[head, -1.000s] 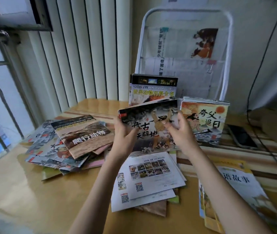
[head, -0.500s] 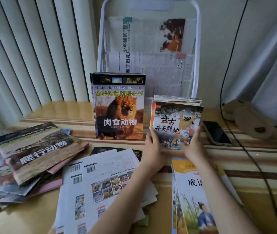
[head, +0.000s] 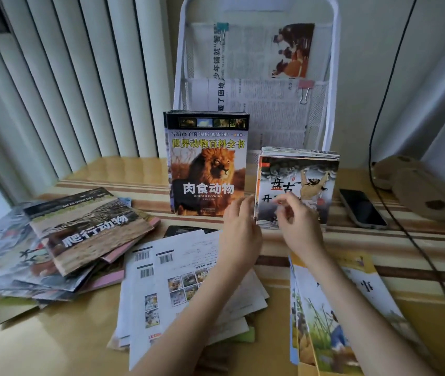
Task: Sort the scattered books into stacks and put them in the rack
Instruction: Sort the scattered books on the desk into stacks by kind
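A wooden table (head: 53,337) is carrying everything, with vertical blinds (head: 80,77) hanging behind its left side. At the back a white wire rack (head: 332,77) is standing upright, holding clipped newspapers (head: 256,104) in its pockets. A fanned pile of books (head: 88,229) is lying on the table's left, a spread of back-cover-up booklets (head: 188,280) is lying in the middle under the left forearm, and a yellow storybook pile (head: 351,294) is lying at the right under the right forearm. A stack fronted by the lion encyclopedia (head: 207,164) is standing upright against the rack's foot, and just beside it on the right the shorter Pangu picture-book stack (head: 302,177) is standing too. A black phone (head: 362,207) is lying further right. The left hand (head: 240,232) is resting its straight, relaxed fingers against the Pangu stack's left edge, gripping nothing. The right hand (head: 297,226) is hovering before that cover with loosely curled fingers; whether they are touching it cannot be told.
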Demonstrator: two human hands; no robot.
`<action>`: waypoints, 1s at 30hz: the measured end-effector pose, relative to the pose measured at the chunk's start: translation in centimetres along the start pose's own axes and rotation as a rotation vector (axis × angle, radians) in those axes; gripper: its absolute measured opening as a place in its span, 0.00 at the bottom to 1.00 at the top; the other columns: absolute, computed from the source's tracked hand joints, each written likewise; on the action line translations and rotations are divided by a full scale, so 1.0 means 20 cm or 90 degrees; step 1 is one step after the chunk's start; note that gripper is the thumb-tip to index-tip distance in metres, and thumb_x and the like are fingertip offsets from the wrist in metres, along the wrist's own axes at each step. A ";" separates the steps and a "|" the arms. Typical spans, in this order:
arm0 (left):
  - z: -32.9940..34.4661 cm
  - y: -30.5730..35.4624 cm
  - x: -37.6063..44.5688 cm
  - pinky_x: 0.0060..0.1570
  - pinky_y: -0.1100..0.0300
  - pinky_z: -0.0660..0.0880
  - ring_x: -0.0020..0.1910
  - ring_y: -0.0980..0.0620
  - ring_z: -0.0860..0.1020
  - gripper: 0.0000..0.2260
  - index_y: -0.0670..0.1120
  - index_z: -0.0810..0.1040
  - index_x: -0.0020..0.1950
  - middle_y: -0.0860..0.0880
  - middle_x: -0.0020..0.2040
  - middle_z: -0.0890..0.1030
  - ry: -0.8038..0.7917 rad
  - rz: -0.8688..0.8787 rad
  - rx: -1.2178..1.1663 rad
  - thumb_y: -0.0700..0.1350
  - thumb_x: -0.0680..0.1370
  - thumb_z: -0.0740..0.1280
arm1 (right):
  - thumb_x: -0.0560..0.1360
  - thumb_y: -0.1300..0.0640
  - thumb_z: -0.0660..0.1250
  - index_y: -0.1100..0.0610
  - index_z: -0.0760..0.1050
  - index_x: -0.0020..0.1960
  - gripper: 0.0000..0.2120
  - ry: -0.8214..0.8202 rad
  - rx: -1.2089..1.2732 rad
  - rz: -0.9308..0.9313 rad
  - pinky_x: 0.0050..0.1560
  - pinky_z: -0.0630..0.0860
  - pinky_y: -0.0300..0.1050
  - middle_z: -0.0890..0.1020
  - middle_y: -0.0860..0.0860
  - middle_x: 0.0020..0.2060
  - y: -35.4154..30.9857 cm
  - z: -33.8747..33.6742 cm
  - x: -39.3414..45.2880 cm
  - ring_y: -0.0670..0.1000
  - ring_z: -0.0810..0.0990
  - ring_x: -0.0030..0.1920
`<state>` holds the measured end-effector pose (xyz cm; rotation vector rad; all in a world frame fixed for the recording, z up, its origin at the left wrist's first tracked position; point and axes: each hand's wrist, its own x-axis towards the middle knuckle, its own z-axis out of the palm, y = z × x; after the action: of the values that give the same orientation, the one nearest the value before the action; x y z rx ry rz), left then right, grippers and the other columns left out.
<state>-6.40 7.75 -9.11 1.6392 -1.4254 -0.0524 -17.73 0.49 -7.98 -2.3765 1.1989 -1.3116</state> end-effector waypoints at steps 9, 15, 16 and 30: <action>-0.68 -0.29 -0.46 0.64 0.51 0.61 0.65 0.38 0.63 0.19 0.39 0.63 0.66 0.37 0.66 0.65 -0.071 -0.426 0.194 0.43 0.78 0.62 | 0.76 0.42 0.62 0.54 0.63 0.68 0.26 -0.565 -0.115 0.099 0.57 0.74 0.53 0.71 0.54 0.64 -0.42 0.18 -0.19 0.55 0.74 0.59; -0.78 -0.33 -0.47 0.39 0.56 0.69 0.47 0.43 0.75 0.09 0.43 0.71 0.53 0.41 0.52 0.76 0.164 -0.551 -0.200 0.38 0.74 0.66 | 0.77 0.44 0.61 0.57 0.60 0.70 0.27 -0.433 -0.177 0.167 0.65 0.65 0.55 0.65 0.59 0.69 -0.49 0.19 -0.31 0.62 0.61 0.69; -0.80 -0.35 -0.47 0.36 0.56 0.69 0.42 0.45 0.75 0.12 0.42 0.72 0.54 0.42 0.50 0.78 0.194 -0.580 -0.276 0.38 0.73 0.67 | 0.77 0.43 0.59 0.56 0.60 0.71 0.28 -0.421 -0.194 0.165 0.66 0.64 0.56 0.65 0.58 0.70 -0.49 0.19 -0.33 0.61 0.60 0.70; -0.68 -0.19 -0.45 0.36 0.52 0.79 0.39 0.45 0.82 0.09 0.44 0.74 0.55 0.42 0.47 0.82 -0.047 -0.567 -0.538 0.35 0.77 0.64 | 0.79 0.59 0.59 0.54 0.71 0.61 0.12 -0.244 0.068 0.181 0.35 0.70 0.40 0.79 0.51 0.54 -0.50 0.15 -0.41 0.51 0.77 0.41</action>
<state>1.27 22.60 -8.55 1.3878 -0.4667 -1.0713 -12.06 12.41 -10.09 -2.1515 1.2513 -0.7693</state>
